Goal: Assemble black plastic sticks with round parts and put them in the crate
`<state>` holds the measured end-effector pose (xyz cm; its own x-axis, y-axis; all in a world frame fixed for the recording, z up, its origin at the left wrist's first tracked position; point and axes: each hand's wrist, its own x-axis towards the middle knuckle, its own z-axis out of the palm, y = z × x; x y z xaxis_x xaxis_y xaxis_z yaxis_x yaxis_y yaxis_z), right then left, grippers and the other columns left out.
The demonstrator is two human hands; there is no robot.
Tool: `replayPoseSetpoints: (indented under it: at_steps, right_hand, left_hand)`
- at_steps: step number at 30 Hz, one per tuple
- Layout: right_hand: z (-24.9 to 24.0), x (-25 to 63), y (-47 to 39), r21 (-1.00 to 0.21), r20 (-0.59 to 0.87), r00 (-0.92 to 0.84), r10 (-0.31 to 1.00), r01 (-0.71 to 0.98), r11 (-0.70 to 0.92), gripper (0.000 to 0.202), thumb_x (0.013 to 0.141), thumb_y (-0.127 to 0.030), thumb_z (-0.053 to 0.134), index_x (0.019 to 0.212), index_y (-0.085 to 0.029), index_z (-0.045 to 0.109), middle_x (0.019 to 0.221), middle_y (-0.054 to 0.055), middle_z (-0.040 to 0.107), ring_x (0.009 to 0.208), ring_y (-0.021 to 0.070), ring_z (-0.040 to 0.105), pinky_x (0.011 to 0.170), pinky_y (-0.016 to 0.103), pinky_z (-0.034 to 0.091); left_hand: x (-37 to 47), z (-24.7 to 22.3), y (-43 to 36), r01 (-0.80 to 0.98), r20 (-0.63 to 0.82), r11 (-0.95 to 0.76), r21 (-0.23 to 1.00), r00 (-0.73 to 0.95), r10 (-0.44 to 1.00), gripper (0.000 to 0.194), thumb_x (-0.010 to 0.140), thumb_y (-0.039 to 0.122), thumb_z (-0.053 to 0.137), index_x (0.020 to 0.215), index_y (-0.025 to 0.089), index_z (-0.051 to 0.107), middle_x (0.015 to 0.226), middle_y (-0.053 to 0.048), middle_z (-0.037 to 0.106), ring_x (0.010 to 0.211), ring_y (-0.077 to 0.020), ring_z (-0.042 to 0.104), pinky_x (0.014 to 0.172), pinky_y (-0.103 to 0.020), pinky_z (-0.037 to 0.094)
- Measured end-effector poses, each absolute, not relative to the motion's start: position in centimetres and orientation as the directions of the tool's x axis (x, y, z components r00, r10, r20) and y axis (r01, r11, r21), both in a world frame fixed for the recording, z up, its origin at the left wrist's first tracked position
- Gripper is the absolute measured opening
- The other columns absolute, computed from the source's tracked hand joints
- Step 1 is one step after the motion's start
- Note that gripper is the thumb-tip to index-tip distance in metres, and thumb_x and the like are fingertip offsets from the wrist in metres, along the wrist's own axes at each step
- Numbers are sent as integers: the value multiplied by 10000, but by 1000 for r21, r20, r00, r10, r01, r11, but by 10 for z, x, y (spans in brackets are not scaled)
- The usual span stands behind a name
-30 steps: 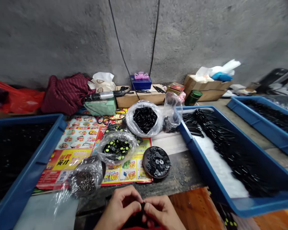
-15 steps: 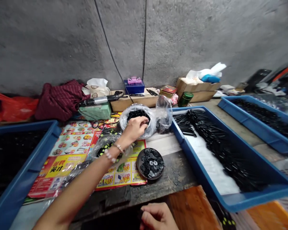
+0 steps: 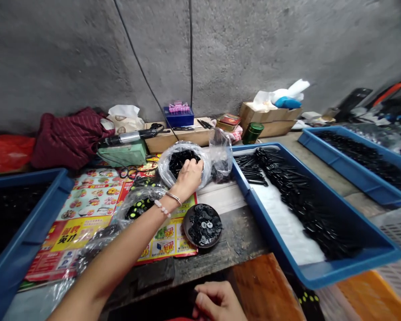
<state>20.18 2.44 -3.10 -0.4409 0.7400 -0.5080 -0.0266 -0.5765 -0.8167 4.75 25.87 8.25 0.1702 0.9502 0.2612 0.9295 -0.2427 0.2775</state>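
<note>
Left hand (image 3: 190,177) over bag (image 3: 164,166) rim, grip hidden; right hand (image 3: 218,299) curled closed, apart from tray (image 3: 269,238) edge.

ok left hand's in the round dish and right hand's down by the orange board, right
No: the head view shows the left hand at the open plastic bag of black pieces, not the round dish; the right hand is down by the orange board.

A purple clip (image 3: 179,107) tops a blue box (image 3: 180,118).
</note>
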Motion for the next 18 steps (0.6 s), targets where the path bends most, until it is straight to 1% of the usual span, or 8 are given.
replayPoseSetpoints:
  at_steps: [3,6,9,13,14,16,18]
  right_hand:
    - [-30,206,27,-845,-478,-477,737,19,-535,517,677,-642,700,573,-135,694,523,19,620,439,116,521,453,216,399]
    - [-29,211,28,-861,-457,-503,734,43,-506,543,697,-656,673,586,-125,694,553,27,623,449,110,525,446,205,393]
    - [-31,212,27,-855,-473,-458,753,34,-517,573,681,-686,665,601,-119,677,548,26,612,433,97,505,429,199,383]
    - [-31,207,27,-867,-458,-434,776,27,-497,609,680,-716,641,587,-114,649,522,26,599,403,80,475,397,184,346]
    - [-30,206,28,-871,-450,-434,781,17,-492,617,677,-725,636,588,-114,644,522,27,600,398,76,470,395,181,341]
    - [-25,205,31,-871,-441,-448,777,5,-492,625,670,-733,636,591,-113,636,531,32,602,397,69,468,401,178,348]
    - [-20,206,35,-868,-441,-475,762,12,-496,620,673,-724,644,598,-108,635,546,39,604,409,69,478,413,178,366]
  left_hand:
    - [46,82,261,915,265,-233,328,148,953,386,737,-22,511,1061,110,675,973,-132,664,975,-268,586,900,-366,445]
    - [34,83,266,878,284,-227,421,110,953,355,732,30,548,1032,132,706,977,-107,683,939,-250,611,882,-351,468]
    - [16,88,264,820,301,-217,530,57,952,358,755,72,526,1056,123,713,1004,-107,698,926,-241,630,864,-349,492]
    - [-7,96,229,715,276,-225,662,47,960,426,753,68,470,1116,110,688,1112,-108,701,997,-227,640,860,-325,513]
    - [-11,96,215,686,259,-228,691,60,964,424,745,63,462,1094,118,697,1108,-97,707,989,-218,647,851,-314,517]
    - [-16,93,184,617,202,-223,755,105,974,349,725,77,485,960,134,735,997,-74,731,912,-204,666,796,-291,528]
    - [-19,85,153,432,83,-136,891,139,987,214,714,124,546,817,131,734,897,-71,715,833,-198,656,745,-281,523]
